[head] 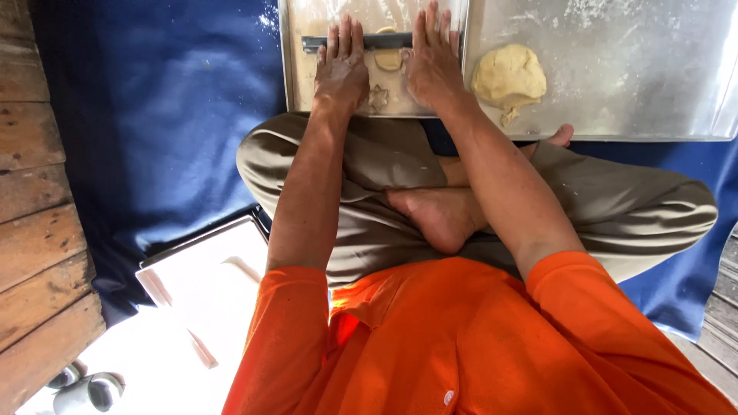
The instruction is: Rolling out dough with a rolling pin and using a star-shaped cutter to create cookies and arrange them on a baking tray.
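Note:
I sit cross-legged on a blue cloth and both arms reach forward to a floured metal tray (pixel 296 77). My left hand (pixel 340 68) and my right hand (pixel 430 58) press flat, fingers spread, on a dark rolling pin (pixel 382 41) lying across the tray. A small flattened piece of pale dough (pixel 388 60) sits under the pin between my hands. A star-shaped dough cutout (pixel 377 97) lies near the tray's front edge. A larger lump of dough (pixel 509 75) rests on a second metal tray (pixel 638 84) to the right.
The blue cloth (pixel 161 115) covers the floor around me. Wooden planks (pixel 34 200) run along the left. A white tray (pixel 207 277) lies at my left side, with metal cups (pixel 92 388) near the bottom left corner. My bare foot (pixel 438 215) rests on my lap.

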